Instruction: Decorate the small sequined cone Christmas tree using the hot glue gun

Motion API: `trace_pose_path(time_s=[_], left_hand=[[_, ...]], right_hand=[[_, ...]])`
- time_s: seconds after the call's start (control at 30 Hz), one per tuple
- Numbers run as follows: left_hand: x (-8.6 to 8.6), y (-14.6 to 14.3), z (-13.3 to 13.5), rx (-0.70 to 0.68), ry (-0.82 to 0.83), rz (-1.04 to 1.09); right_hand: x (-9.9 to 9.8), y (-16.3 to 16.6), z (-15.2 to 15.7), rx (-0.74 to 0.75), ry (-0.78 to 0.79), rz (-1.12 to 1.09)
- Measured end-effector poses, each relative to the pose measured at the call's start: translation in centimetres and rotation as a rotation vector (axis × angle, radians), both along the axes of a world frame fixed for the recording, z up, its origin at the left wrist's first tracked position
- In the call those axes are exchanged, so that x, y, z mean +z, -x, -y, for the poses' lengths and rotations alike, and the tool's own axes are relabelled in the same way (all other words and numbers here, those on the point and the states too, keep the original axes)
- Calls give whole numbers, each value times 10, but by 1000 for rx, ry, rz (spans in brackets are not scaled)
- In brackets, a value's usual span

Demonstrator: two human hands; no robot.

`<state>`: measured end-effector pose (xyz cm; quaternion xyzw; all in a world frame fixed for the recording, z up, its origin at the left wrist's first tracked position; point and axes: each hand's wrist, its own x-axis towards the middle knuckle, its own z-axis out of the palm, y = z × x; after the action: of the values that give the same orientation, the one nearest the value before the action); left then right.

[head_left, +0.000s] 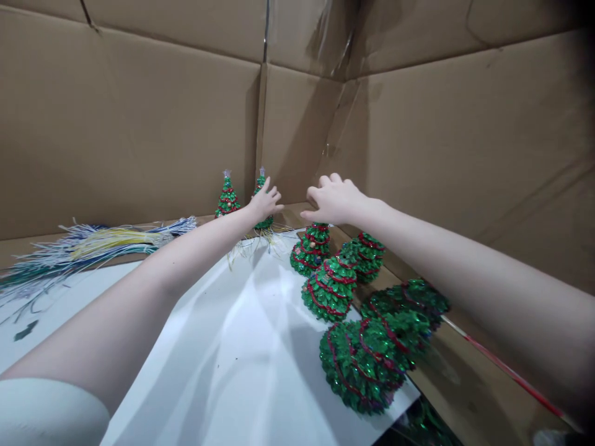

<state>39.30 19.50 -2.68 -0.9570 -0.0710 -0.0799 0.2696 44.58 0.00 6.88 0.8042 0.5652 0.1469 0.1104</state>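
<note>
My left hand point(266, 203) reaches to the back of the white board with its fingers spread. It is in front of a small green Christmas tree point(264, 222) with a star on top and hides part of it; whether they touch I cannot tell. A second starred tree point(227, 199) stands just left of it. My right hand point(333, 199) is over another tinsel tree point(310, 253) with red garland, whose tip it hides. Its fingers are bent but apart, with a gap between thumb and forefinger and nothing visible between them.
Several more green trees point(329, 288) lie or lean along the right edge of the white board point(218, 371). A bundle of white, blue and yellow wires point(116, 241) lies at the left. Cardboard walls point(176, 124) enclose the back and right. A red-and-white strip point(506, 365) runs along the right.
</note>
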Motion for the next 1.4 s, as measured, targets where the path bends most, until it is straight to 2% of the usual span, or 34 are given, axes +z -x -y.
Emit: trace_pose_path(time_s=[0.1, 0.2, 0.27, 0.37, 0.5, 0.6, 0.7, 0.77, 0.9, 1.0, 1.1, 1.23, 1.4], left_hand=[[5, 20, 16, -34, 23, 37], [2, 46, 38, -23, 141, 68], [-2, 67, 57, -21, 243, 106], [-6, 102, 88, -3, 258, 123], [2, 152, 125, 16, 335, 193], [15, 193, 149, 6, 478, 295], [26, 238, 168, -26, 589, 379], [30, 269, 178, -31, 655, 413], [28, 323, 193, -35, 826, 501], [21, 353, 202, -4, 956, 561], [14, 374, 210, 60, 1044, 602], [2, 388, 210, 110, 1052, 686], [-11, 394, 202, 91, 1043, 788]], right_hand=[[-4, -13, 5, -125, -5, 30], [-8, -24, 5, -221, 84, -99], [-12, -28, 3, -198, 120, -140], [-17, -28, 3, -155, 122, -115], [-18, -23, 9, -119, 73, -94], [-10, -24, 16, -96, 41, -123], [7, -24, 19, -99, -36, -132], [21, -18, 18, -62, -81, -61], [42, 19, 13, 66, -109, 145], [47, 60, 7, 163, -67, 221], [38, 97, 0, 265, 2, 164], [15, 140, -7, 438, 98, -22], [2, 192, -5, 716, 83, -62]])
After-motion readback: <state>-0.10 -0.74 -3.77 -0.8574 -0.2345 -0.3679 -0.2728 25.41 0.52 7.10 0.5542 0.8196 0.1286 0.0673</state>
